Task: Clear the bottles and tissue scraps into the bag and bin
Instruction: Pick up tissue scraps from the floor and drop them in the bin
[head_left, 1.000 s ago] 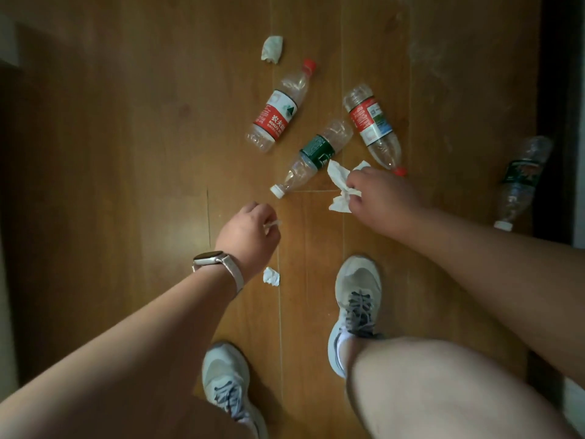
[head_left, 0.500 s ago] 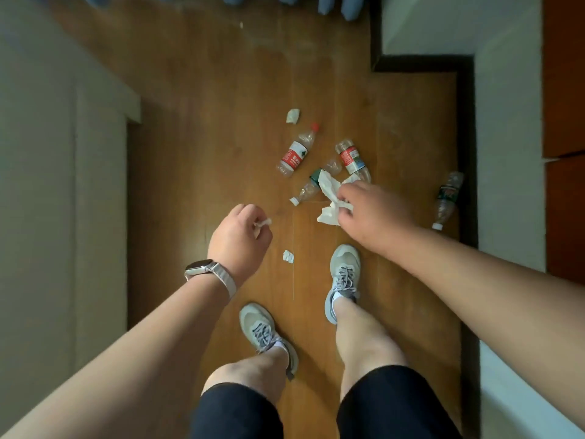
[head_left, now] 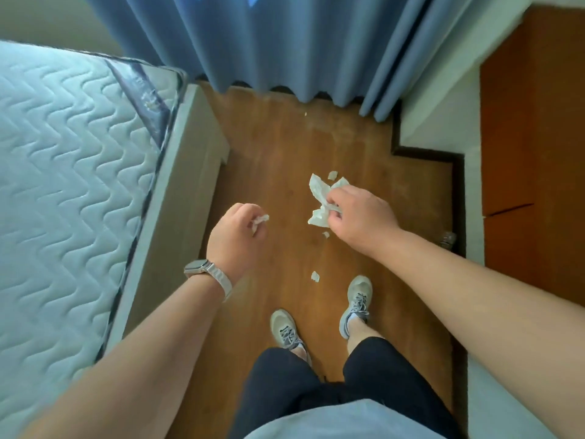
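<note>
My right hand (head_left: 361,217) is closed on a crumpled white tissue (head_left: 319,198) that sticks out past its fingers. A small tissue scrap (head_left: 261,219) is pinched in my left hand (head_left: 235,236), which wears a watch. On the wooden floor lie three more scraps: one (head_left: 331,175) just beyond the held tissue, one (head_left: 326,234) under my right hand, one (head_left: 315,276) near my right shoe. Only the end of one clear bottle (head_left: 447,239) shows beside my right forearm by the wall. The other bottles are hidden behind my right hand and arm. No bag or bin is in view.
A quilted mattress (head_left: 63,185) on a bed frame fills the left side. Blue curtains (head_left: 269,42) hang at the far end of the floor strip. A white wall with dark skirting (head_left: 462,198) and a brown panel (head_left: 535,153) close the right. My shoes (head_left: 357,305) stand below.
The view has risen as I stood up from a crouch, and the floor now looks farther away. Both hands rose with their tissue pieces. The bottles, visible earlier, are now covered by my right arm.
</note>
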`<state>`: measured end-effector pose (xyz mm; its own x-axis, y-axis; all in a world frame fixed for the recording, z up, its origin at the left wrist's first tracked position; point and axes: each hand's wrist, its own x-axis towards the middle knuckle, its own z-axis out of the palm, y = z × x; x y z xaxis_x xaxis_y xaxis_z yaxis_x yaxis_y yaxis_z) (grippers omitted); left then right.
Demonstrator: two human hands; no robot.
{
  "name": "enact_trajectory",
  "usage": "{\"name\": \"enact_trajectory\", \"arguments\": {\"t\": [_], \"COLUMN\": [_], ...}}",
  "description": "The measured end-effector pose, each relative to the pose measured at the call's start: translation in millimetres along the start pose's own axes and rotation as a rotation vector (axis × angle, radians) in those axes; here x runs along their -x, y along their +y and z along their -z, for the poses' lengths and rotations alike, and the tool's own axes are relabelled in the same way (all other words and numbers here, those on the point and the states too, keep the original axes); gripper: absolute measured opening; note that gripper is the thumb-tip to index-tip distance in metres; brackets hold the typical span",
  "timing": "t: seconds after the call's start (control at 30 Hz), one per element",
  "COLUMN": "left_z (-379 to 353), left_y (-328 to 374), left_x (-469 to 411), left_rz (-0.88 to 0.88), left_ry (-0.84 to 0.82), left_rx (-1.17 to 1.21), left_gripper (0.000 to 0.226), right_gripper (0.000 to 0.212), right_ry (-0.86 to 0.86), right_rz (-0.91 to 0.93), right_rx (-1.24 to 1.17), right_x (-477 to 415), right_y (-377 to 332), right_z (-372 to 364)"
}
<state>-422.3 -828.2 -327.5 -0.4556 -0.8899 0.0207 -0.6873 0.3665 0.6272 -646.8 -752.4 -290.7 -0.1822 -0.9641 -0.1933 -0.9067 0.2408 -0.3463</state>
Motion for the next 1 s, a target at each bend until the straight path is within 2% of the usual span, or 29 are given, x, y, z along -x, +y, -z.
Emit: {"name": "enact_trajectory", "arguments": {"t": [0.27,0.47,0.7,1.0], "left_z": [73.3,103.3,111.6,120.7], "left_y": [30.4,63.8,110.8,155.5], "left_x": [42.0,76.6,125.3,232.9], "left_rz": [0.077,0.196,0.314,0.579], "left_ry": [0.216,0.401,0.557,0.766], "left_rx": [0.013,-0.034,-0.103,-0.205], "left_gripper": [0.007,0.010,0.014,0.013], "right_gripper": [0.015,0.015,0.013,0.018], "right_ry": [0.125,0.132,0.077,-0.147], "right_rz": [0.238,0.496,0.691,0.953], "right_rx": [-0.032,-0.068,-0.153,-0.182], "right_x": [2.5,11.6,19.9,58.0], "right_y": [-62.3,-83.6,-85.8,-135.8], "right_z": [52.3,79.0,101.1,89.0]}}
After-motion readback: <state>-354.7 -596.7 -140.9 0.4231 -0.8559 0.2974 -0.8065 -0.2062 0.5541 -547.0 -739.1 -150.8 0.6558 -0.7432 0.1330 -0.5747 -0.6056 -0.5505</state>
